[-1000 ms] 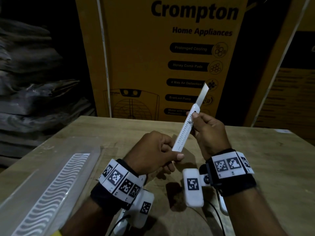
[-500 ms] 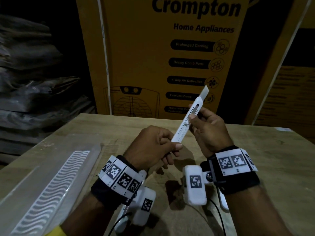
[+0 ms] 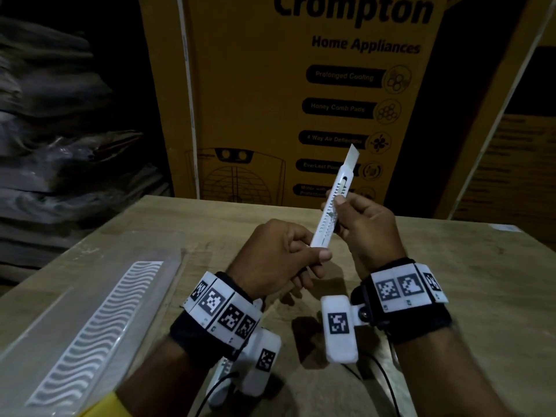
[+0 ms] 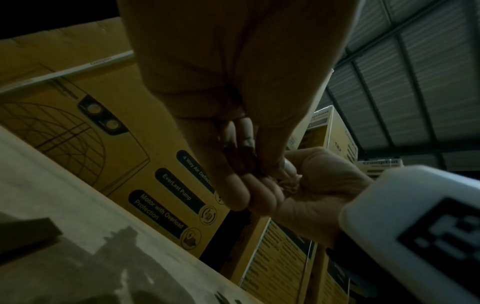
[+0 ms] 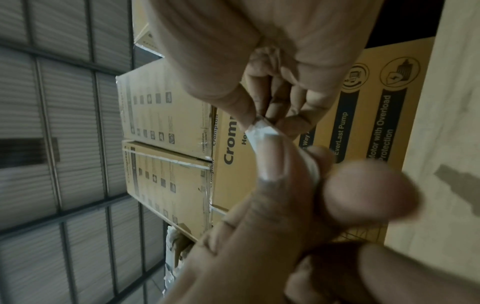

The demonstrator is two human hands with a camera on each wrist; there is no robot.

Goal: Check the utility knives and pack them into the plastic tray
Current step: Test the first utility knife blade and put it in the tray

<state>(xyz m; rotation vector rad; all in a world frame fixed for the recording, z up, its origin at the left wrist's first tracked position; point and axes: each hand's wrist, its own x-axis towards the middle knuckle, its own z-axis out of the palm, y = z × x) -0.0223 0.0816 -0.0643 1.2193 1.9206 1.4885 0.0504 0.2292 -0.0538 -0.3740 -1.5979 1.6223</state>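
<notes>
The left hand (image 3: 279,260) gripped the butt of the knife (image 3: 329,212), thumb and fingers curled round it, holding it raised above the middle of the bench (image 3: 481,281), tip slanting up and away. The right hand (image 3: 370,230) pinched the body higher up, thumb on the slider, with a short length of blade (image 3: 352,156) showing past the nose. To my eye this was the check: the slider being run along its notches. Done well, the left hand would stay firm and the thumb move slowly, fingers kept behind the edge, and the blade drawn fully in before packing. The tray (image 3: 36,341) lay by the bench's left edge, holding no knife that I could see.
</notes>
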